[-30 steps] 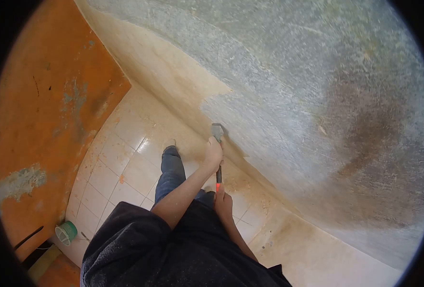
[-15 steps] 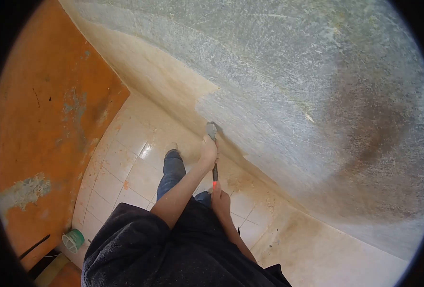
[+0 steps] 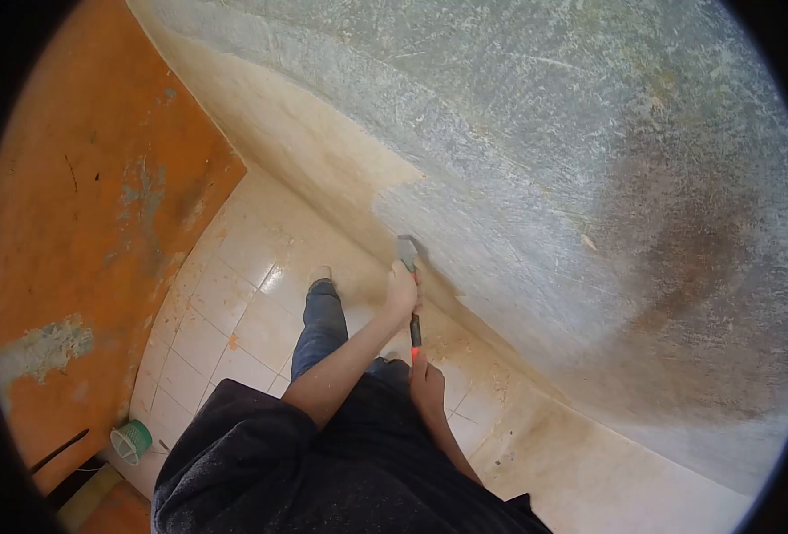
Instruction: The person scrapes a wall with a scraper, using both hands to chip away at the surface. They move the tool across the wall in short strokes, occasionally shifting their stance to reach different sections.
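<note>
Head view, looking straight down a tight corner: the grey, scratched wall fills everything right of the scraper, and its cream painted band runs off up and left of the blade. The edge between bare grey and cream sits right at the blade. Left of the scraper there's open tiled floor, hemmed in further left by the orange door; a small green basket sits well down-left of the scraper at the door's foot. The person's leg stands just left of the scraper. Now the hands: the left hand is closed around the shaft just below the blade, which is pressed against the wall. The right hand is wrapped around the red butt of the handle, lower down and close to the body.
</note>
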`<action>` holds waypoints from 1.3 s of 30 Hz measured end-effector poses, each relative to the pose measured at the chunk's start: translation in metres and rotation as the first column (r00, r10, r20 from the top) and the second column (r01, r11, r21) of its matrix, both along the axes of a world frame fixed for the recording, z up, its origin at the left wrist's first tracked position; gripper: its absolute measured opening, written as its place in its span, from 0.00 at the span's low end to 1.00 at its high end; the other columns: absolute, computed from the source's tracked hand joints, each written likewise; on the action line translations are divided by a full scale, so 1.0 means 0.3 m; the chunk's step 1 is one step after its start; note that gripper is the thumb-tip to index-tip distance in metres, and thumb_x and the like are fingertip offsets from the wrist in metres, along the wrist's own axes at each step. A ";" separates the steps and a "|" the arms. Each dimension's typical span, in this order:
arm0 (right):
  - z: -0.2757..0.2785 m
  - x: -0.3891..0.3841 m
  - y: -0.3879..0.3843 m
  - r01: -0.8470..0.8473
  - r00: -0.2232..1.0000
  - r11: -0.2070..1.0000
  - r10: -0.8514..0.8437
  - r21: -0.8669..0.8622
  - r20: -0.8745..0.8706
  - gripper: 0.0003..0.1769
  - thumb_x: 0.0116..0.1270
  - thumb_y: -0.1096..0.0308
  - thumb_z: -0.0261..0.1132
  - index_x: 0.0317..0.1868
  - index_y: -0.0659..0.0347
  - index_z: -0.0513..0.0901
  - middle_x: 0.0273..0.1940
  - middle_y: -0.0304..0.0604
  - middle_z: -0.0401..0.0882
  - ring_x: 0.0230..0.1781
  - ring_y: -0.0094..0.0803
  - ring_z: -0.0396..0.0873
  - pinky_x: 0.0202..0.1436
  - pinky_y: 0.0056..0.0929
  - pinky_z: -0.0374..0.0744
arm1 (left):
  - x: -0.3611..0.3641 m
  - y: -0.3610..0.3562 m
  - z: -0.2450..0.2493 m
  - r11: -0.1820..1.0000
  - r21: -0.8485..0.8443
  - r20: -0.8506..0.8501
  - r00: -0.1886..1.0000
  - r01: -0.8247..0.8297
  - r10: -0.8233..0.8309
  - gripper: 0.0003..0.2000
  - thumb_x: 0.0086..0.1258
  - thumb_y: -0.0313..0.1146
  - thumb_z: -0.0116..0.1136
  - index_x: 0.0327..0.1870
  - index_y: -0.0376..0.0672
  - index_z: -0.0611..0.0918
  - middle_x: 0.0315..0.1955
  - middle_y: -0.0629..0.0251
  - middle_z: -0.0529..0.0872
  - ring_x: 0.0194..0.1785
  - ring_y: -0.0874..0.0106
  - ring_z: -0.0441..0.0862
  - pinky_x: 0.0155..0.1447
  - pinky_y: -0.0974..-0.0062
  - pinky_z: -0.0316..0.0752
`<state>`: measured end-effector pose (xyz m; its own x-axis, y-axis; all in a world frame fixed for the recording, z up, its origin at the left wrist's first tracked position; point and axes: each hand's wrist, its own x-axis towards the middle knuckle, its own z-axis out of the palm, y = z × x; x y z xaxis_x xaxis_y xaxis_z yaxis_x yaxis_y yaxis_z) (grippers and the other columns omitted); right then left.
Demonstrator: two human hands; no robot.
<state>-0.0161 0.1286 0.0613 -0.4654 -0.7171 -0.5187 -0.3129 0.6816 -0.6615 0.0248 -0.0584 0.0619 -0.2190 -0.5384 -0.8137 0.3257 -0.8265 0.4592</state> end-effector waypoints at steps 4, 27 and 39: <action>-0.023 0.005 -0.015 -0.047 0.995 0.995 0.039 -0.086 -0.091 0.35 0.79 0.46 0.46 0.21 0.67 0.76 0.17 0.44 0.73 0.20 0.33 0.73 0.28 0.38 0.72 | 0.028 -0.031 -0.098 0.999 -0.045 -0.043 0.999 -0.030 0.028 0.18 0.73 0.49 0.28 0.25 0.52 0.65 0.12 0.78 0.56 0.12 0.78 0.52 0.18 0.74 0.49; 0.006 0.045 -0.006 0.025 0.999 0.999 -0.024 -0.042 0.024 0.32 0.77 0.50 0.48 0.29 0.72 0.79 0.24 0.61 0.77 0.27 0.52 0.79 0.35 0.45 0.74 | 0.027 -0.035 0.018 0.996 -0.090 0.058 0.998 0.016 -0.010 0.20 0.75 0.49 0.27 0.22 0.51 0.64 0.11 0.79 0.58 0.11 0.79 0.53 0.17 0.74 0.50; -0.002 0.118 -0.064 0.014 1.000 0.999 -0.014 0.044 -0.008 0.35 0.78 0.46 0.46 0.25 0.70 0.79 0.21 0.56 0.77 0.24 0.46 0.78 0.32 0.43 0.74 | 0.107 -0.095 -0.036 0.997 -0.036 -0.049 0.996 0.073 -0.075 0.22 0.76 0.54 0.25 0.25 0.53 0.65 0.12 0.78 0.55 0.14 0.79 0.51 0.18 0.76 0.49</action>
